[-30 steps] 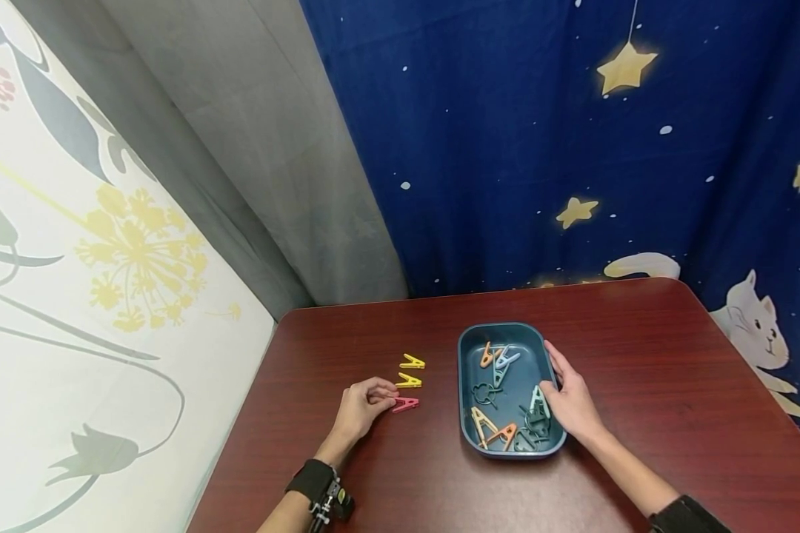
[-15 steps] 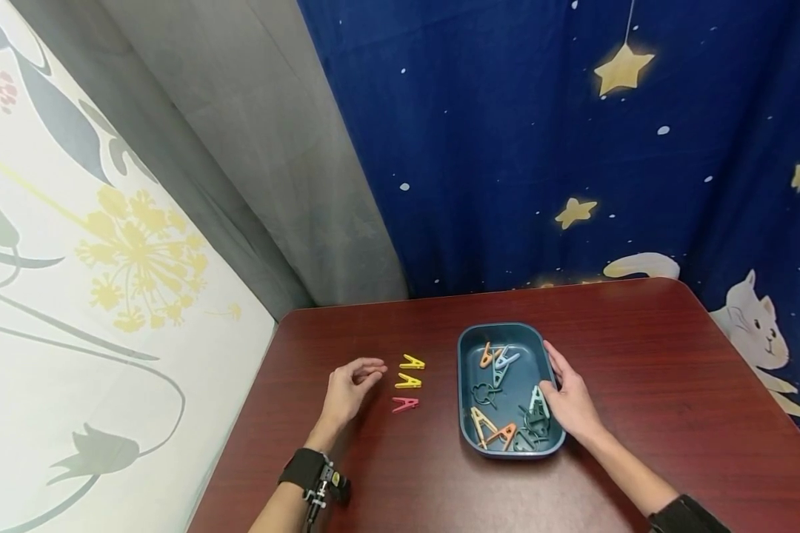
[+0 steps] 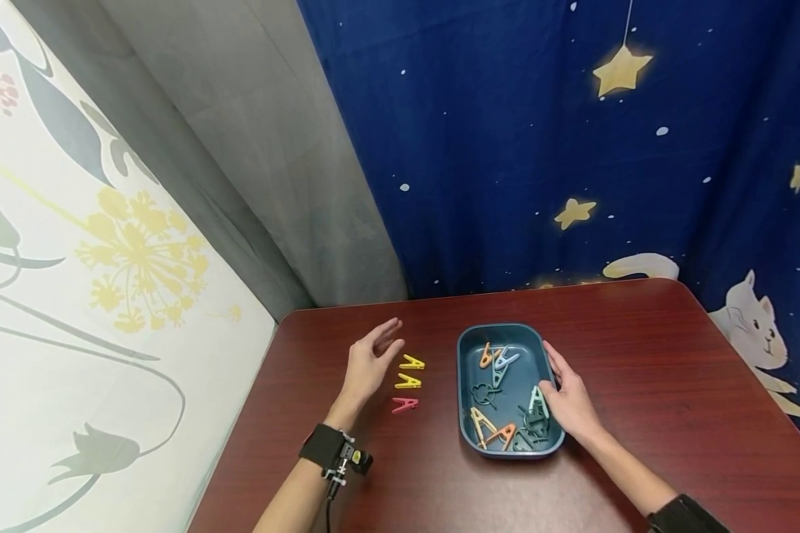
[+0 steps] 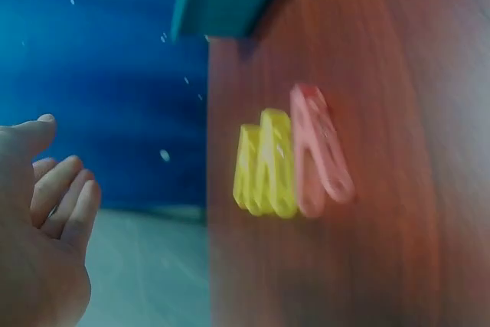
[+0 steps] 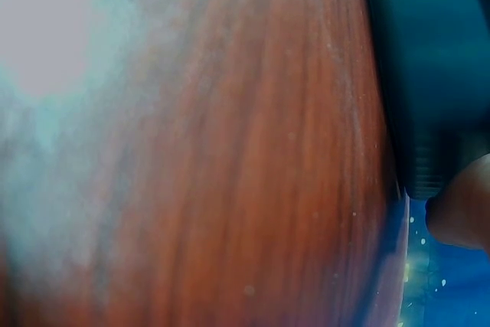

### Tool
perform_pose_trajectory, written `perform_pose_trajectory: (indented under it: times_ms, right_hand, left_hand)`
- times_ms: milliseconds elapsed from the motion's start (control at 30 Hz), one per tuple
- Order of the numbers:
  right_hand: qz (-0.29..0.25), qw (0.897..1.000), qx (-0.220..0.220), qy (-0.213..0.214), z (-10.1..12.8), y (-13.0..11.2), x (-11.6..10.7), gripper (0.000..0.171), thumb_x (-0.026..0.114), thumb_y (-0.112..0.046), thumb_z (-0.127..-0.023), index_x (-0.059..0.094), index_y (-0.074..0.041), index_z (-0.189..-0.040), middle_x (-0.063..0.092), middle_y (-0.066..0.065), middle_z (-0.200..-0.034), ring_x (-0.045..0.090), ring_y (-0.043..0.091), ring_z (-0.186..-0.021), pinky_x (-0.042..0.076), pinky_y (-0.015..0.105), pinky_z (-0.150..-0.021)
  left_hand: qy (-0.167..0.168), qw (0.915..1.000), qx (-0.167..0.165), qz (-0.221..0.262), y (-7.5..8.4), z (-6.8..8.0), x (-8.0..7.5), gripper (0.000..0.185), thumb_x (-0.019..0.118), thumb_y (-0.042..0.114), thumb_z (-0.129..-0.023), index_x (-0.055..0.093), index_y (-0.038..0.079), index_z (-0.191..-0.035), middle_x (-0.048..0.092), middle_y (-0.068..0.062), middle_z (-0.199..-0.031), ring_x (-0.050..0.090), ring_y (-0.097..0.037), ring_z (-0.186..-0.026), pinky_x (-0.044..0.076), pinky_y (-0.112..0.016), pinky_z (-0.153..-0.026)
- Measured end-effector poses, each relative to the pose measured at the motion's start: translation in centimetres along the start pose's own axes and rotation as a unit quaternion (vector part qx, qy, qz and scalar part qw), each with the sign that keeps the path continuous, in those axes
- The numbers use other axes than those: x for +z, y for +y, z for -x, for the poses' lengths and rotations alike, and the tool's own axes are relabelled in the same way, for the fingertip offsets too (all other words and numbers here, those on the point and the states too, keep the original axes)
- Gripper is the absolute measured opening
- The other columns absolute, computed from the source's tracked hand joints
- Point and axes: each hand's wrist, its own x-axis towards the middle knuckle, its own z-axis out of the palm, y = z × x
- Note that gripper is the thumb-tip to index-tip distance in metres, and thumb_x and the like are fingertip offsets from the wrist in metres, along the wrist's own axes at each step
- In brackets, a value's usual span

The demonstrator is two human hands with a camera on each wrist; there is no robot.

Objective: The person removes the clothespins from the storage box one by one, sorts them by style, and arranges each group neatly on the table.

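Observation:
My left hand [image 3: 368, 364] is raised with nothing in it, thumb and fingers apart, just left of a yellow clothespin [image 3: 412, 362]. Below that one lie a second yellow clothespin [image 3: 408, 381] and a pink clothespin [image 3: 405, 404], forming a short column on the table. In the left wrist view the pink clothespin [image 4: 318, 151] stands nearest, beside the yellow pair. A dark blue plastic bin [image 3: 468, 437] sits to their right. My right hand [image 3: 571, 400] grips its right wall, thumb over the rim and fingers along the outside.
Inside the bin are several clips: orange clothespins [image 3: 507, 435], a pale yellow one [image 3: 482, 423], a light blue one [image 3: 506, 360] and dark green ring-shaped clips [image 3: 485, 394]. The reddish-brown table [image 3: 613, 326] ends at a blue star curtain [image 3: 493, 148].
My left hand let go of the pink clothespin, drew back left, then rose up and right beside the upper yellow clothespin. My right hand and the bin stayed in place.

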Motion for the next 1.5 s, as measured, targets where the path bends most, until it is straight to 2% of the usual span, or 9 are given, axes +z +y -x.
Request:
perform_pose_trajectory:
  times_ms: [167, 300, 467, 733, 833, 967, 1200, 1333, 1500]
  right_hand:
    - [-0.003, 1.000, -0.007, 0.003, 0.0, 0.1, 0.0, 0.073, 0.051, 0.013, -0.098, 0.030, -0.003, -0.167, 0.035, 0.029, -0.164, 0.043, 0.048, -0.143, 0.037, 0.012, -0.082]
    - [-0.004, 1.000, -0.009, 0.003, 0.1, 0.1, 0.0, 0.072, 0.050, 0.012, -0.099, 0.030, -0.002, -0.166, 0.035, 0.029, -0.164, 0.042, 0.049, -0.144, 0.036, 0.010, -0.084]
    - [-0.007, 1.000, -0.002, 0.000, 0.1, 0.2, 0.0, 0.071, 0.049, 0.011, -0.101, 0.029, -0.004, -0.167, 0.034, 0.028, -0.166, 0.039, 0.047, -0.147, 0.031, 0.002, -0.093]
    - [-0.016, 1.000, -0.001, 0.002, 0.2, 0.0, -0.1, 0.072, 0.050, 0.011, -0.101, 0.029, -0.005, -0.168, 0.035, 0.027, -0.165, 0.042, 0.046, -0.146, 0.032, 0.004, -0.091]
    - [-0.017, 1.000, -0.002, 0.002, 0.1, 0.0, -0.1, 0.071, 0.050, 0.011, -0.101, 0.029, -0.004, -0.167, 0.035, 0.027, -0.165, 0.042, 0.047, -0.146, 0.031, 0.002, -0.093]
    - [-0.013, 1.000, -0.001, 0.001, 0.1, 0.0, -0.1, 0.071, 0.050, 0.010, -0.101, 0.029, -0.005, -0.167, 0.035, 0.026, -0.165, 0.042, 0.047, -0.146, 0.031, 0.001, -0.095]
    - [-0.014, 1.000, 0.002, -0.009, 0.0, 0.1, -0.1, 0.071, 0.050, 0.009, -0.103, 0.027, -0.006, -0.168, 0.032, 0.025, -0.168, 0.039, 0.047, -0.148, 0.035, 0.003, -0.093]
    - [-0.017, 1.000, -0.003, -0.008, 0.0, 0.1, -0.1, 0.070, 0.050, 0.009, -0.103, 0.028, -0.006, -0.168, 0.032, 0.025, -0.168, 0.039, 0.046, -0.148, 0.037, 0.005, -0.096]
    - [-0.013, 1.000, -0.004, -0.008, 0.0, 0.1, -0.1, 0.070, 0.050, 0.009, -0.103, 0.028, -0.005, -0.168, 0.033, 0.026, -0.167, 0.040, 0.047, -0.148, 0.034, 0.003, -0.095]
  left_hand:
    - [-0.020, 0.9997, 0.007, 0.011, 2.0, -1.0, 2.1, 0.056, 0.075, 0.017, -0.101, 0.057, 0.012, -0.154, 0.062, -0.008, -0.150, 0.063, -0.029, -0.132, 0.052, -0.051, -0.105]
    - [-0.036, 0.9990, 0.022, -0.017, 3.4, -1.5, 3.9, 0.061, 0.075, 0.021, -0.102, 0.053, 0.011, -0.157, 0.058, -0.005, -0.155, 0.057, -0.025, -0.140, 0.048, -0.048, -0.112]
    - [-0.055, 0.9979, 0.034, -0.011, 4.8, -1.9, 6.3, 0.070, 0.076, 0.020, -0.102, 0.043, 0.010, -0.163, 0.050, -0.008, -0.161, 0.052, -0.023, -0.145, 0.043, -0.042, -0.116]
    - [-0.103, 0.9945, 0.015, 0.007, 6.5, -1.9, 10.0, 0.079, 0.076, 0.017, -0.101, 0.033, 0.009, -0.167, 0.041, -0.008, -0.167, 0.044, -0.017, -0.150, 0.041, -0.035, -0.117]
    - [-0.117, 0.9931, 0.009, 0.004, 7.0, -1.6, 11.3, 0.079, 0.077, 0.018, -0.101, 0.034, 0.010, -0.167, 0.041, -0.008, -0.167, 0.045, -0.019, -0.148, 0.042, -0.033, -0.115]
    - [-0.140, 0.9900, -0.001, -0.018, 7.4, -1.2, 13.0, 0.080, 0.076, 0.027, -0.102, 0.033, 0.012, -0.167, 0.042, -0.005, -0.166, 0.052, -0.022, -0.144, 0.045, -0.032, -0.113]
    - [-0.178, 0.9829, -0.013, -0.045, 7.5, -0.5, 14.6, 0.079, 0.074, 0.032, -0.103, 0.032, 0.015, -0.168, 0.046, -0.005, -0.164, 0.055, -0.022, -0.140, 0.048, -0.032, -0.110]
    - [-0.194, 0.9803, -0.011, -0.037, 7.3, -0.4, 14.9, 0.075, 0.074, 0.027, -0.102, 0.037, 0.009, -0.166, 0.048, -0.008, -0.162, 0.059, -0.027, -0.137, 0.049, -0.027, -0.107]
    - [-0.218, 0.9749, -0.014, -0.042, 7.1, -0.3, 14.8, 0.072, 0.075, 0.023, -0.102, 0.041, 0.009, -0.164, 0.050, -0.006, -0.160, 0.058, -0.021, -0.137, 0.048, -0.025, -0.108]
